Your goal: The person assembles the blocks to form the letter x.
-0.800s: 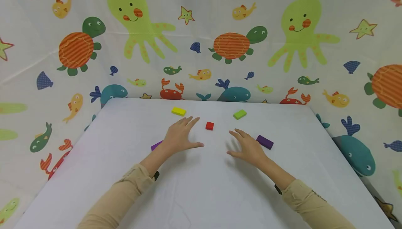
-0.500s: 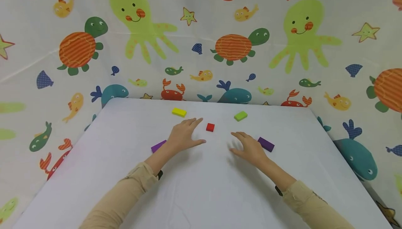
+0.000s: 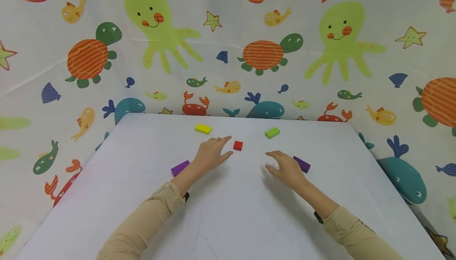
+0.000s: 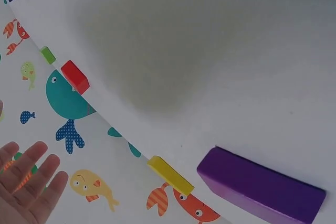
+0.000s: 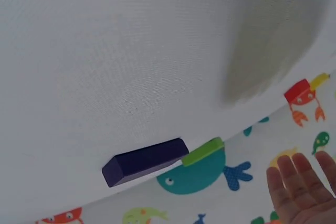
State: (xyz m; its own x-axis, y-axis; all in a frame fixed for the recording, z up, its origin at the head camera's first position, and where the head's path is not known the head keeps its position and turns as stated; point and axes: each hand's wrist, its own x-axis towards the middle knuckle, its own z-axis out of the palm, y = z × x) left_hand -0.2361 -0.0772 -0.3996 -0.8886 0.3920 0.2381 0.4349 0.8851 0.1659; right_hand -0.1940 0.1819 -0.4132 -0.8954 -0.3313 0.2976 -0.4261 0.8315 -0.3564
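My left hand hovers over the white table, thumb apart from the straight fingers, its tips just left of a small red block. Nothing is in its grasp. Behind its wrist lies a purple block, partly covered by the forearm in the head view. My right hand also hovers with nothing held, fingers relaxed and pointing inward. A dark purple block lies just beyond it, partly hidden by the hand. In the left wrist view, the fingers are spread; in the right wrist view, the fingers are straight.
Toward the back of the table lie a yellow block on the left and a light green block on the right. A curtain printed with sea animals rises along the back and sides.
My left hand has moved slightly right toward the red block, its thumb and fingers drawing closer together. My right hand has shifted slightly right, uncovering less of the dark purple block. The blocks stay put.
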